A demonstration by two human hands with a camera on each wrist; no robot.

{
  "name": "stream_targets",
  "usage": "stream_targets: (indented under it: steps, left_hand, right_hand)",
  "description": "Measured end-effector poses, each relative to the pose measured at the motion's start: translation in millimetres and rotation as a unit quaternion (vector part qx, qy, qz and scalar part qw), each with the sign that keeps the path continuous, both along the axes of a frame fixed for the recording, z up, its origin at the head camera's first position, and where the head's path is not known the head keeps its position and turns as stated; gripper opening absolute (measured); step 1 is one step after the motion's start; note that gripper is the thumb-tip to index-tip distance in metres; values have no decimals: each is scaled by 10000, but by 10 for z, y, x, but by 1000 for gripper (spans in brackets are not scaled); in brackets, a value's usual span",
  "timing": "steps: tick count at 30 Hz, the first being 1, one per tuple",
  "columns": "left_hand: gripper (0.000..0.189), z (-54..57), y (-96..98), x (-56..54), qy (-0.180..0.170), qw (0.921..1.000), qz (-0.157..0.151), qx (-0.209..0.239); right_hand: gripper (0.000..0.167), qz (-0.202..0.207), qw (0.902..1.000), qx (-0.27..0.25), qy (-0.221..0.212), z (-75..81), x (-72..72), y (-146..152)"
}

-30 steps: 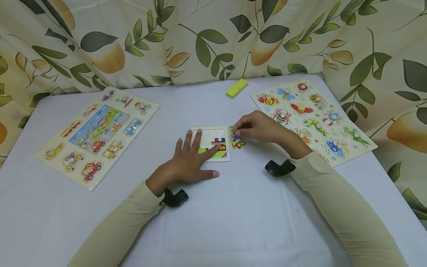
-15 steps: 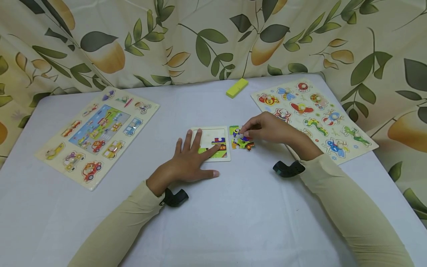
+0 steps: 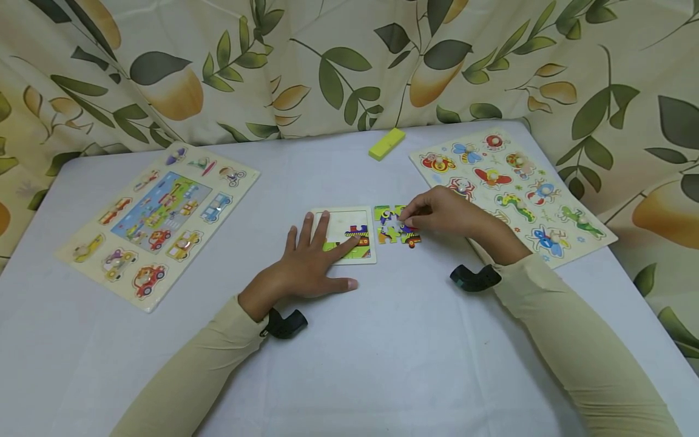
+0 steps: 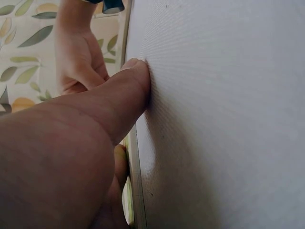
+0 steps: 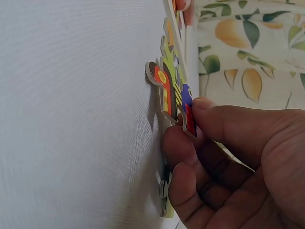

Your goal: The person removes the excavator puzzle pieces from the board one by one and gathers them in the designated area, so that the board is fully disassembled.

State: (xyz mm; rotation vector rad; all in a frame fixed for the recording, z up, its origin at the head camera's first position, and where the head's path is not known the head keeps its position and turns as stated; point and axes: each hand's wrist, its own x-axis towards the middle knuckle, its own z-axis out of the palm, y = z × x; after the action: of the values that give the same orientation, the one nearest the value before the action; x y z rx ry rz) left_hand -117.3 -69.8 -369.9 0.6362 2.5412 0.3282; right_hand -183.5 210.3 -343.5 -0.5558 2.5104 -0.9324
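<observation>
My left hand (image 3: 303, 267) lies spread on a small square puzzle tray (image 3: 349, 217), its fingers straight and its thumb on the tablecloth. Part of a colourful vehicle picture fills the tray's lower right; the hand hides some of the tray. Just right of it, several jigsaw pieces (image 3: 388, 235) lie on the cloth. Above them my right hand (image 3: 450, 213) pinches a blue and red jigsaw piece (image 5: 189, 112) between thumb and forefinger. A piece with a red and black wheel-like end (image 5: 162, 88) sits close beside that one in the right wrist view.
A vehicle peg puzzle board (image 3: 180, 240) lies at the left. At the right, partly behind the right forearm, is an insect peg puzzle board (image 3: 524, 167). A yellow block (image 3: 386, 144) rests near the back edge, before a leaf-patterned curtain (image 3: 338, 36).
The right hand has moved a little to the right, away from the tray. More jigsaw pieces show beside the tray, spread further right. The left hand has stayed in place.
</observation>
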Motion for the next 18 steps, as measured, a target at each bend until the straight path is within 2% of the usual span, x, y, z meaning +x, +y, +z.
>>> stream_targets:
  steps: [18]
  left_hand:
    - [82,25,1,5,-2,10000,-7,35]
  right_hand:
    - [11,-128,9991,309,260,-9,4,-34]
